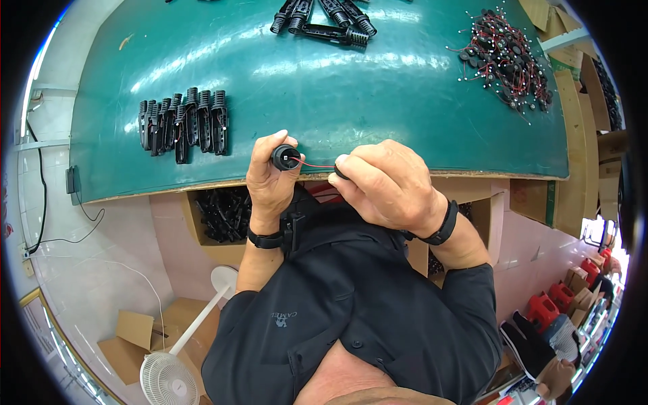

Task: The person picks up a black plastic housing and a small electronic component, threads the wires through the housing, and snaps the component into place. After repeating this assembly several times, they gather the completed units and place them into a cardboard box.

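My left hand (pixel 267 185) is wrapped round a black tubular housing (pixel 277 159), its round open end turned up toward me. Inside that opening sits a small white connector. A thin red wire (pixel 316 165) stretches from there to a small round black disc (pixel 341 173), which my right hand (pixel 391 183) pinches between thumb and fingers. Both hands are over the near edge of the green table (pixel 324 101), a short way apart. The housing's lower part is hidden by my left palm.
A row of black ribbed housings (pixel 192 125) lies on the table's left; several more housings (pixel 331 35) lie at the far middle. Far right is a heap of wired black discs (pixel 509 64). Below the edge, a cardboard box (pixel 197 226) holds black parts. A white fan (pixel 169 380) stands lower left.
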Motion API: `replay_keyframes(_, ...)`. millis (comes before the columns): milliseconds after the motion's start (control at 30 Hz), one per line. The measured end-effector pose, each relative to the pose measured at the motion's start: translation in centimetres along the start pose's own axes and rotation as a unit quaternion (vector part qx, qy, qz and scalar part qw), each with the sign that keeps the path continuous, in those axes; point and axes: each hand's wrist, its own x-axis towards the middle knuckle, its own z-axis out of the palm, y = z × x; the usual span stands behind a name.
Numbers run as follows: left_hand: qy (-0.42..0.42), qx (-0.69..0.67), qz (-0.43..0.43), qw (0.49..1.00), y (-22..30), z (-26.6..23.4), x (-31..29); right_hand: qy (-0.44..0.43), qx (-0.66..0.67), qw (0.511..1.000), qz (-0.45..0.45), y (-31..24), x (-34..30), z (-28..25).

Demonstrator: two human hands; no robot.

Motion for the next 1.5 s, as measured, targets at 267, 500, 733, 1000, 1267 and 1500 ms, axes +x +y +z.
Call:
replay_keyframes(267,-0.002,0.013,0.012,1.0,-0.3,-0.1,-0.2,-0.023,-0.013,1.0,0.003,-0.3,0.1,0.1)
replay_keyframes(500,-0.002,0.018,0.014,1.0,-0.3,0.0,-0.3,-0.038,-0.017,0.999,0.0,-0.2,-0.2,0.3)
replay_keyframes(733,-0.001,0.017,0.003,1.0,-0.4,-0.1,-0.5,-0.064,-0.027,0.997,0.017,-0.6,-0.1,0.1)
replay_keyframes(1000,-0.048,0.111,-0.004,0.993,0.1,0.0,0.0,-0.112,-0.002,0.99,0.086,-0.4,0.8,-0.8)
replay_keyframes(1267,-0.07,0.142,-0.067,0.985,1.7,0.9,0.8,-0.106,0.051,0.98,0.161,2.6,-0.4,-0.8)
replay_keyframes(1500,-0.048,0.12,-0.069,0.989,1.3,0.8,0.6,-0.145,0.162,0.918,0.331,3.6,-0.8,-1.0)
